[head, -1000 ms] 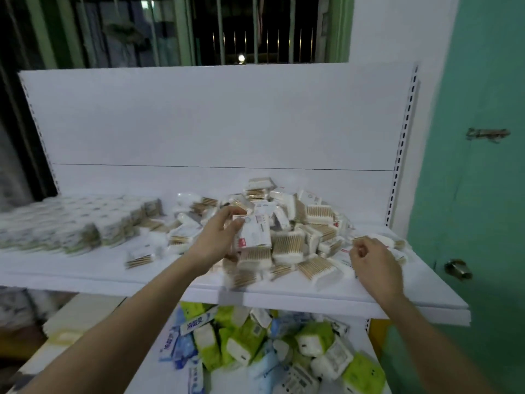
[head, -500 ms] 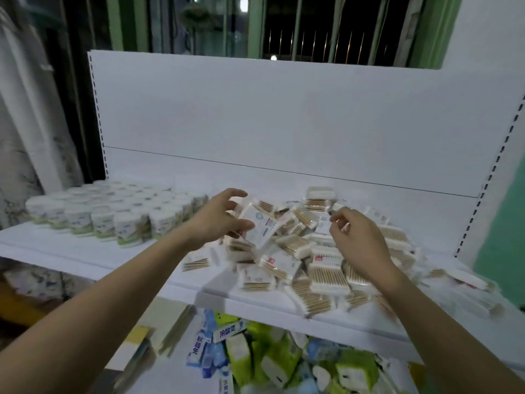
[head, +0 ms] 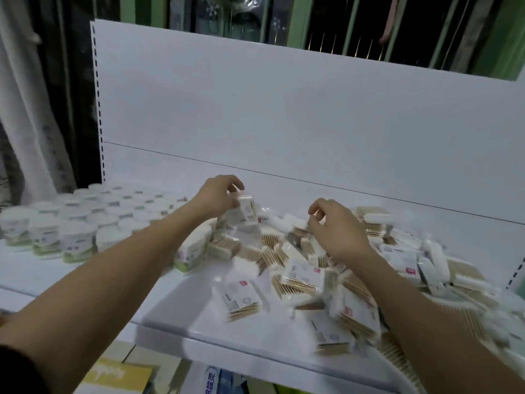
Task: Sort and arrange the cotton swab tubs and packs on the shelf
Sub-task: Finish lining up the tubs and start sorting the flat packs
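A loose heap of cotton swab packs (head: 301, 277) covers the right half of the white shelf (head: 181, 311). Round cotton swab tubs (head: 76, 240) stand in rows at the left. My left hand (head: 218, 199) holds one white swab pack (head: 246, 210) upright by its top, above the heap's left edge. One tub (head: 190, 255) lies beside my left forearm. My right hand (head: 338, 227) hovers over the heap's middle with fingers curled; whether it pinches anything is unclear.
The white back panel (head: 284, 118) rises behind the shelf, with a slotted upright (head: 98, 100) at its left. Green and blue packs (head: 216, 379) lie on the level below. A yellow carton (head: 119, 375) sits low at the left. A barred window (head: 341, 24) is behind.
The view has swung left and closer. My left hand lifted a pack and moved it up to the heap's left. My right hand rose above the heap's middle.
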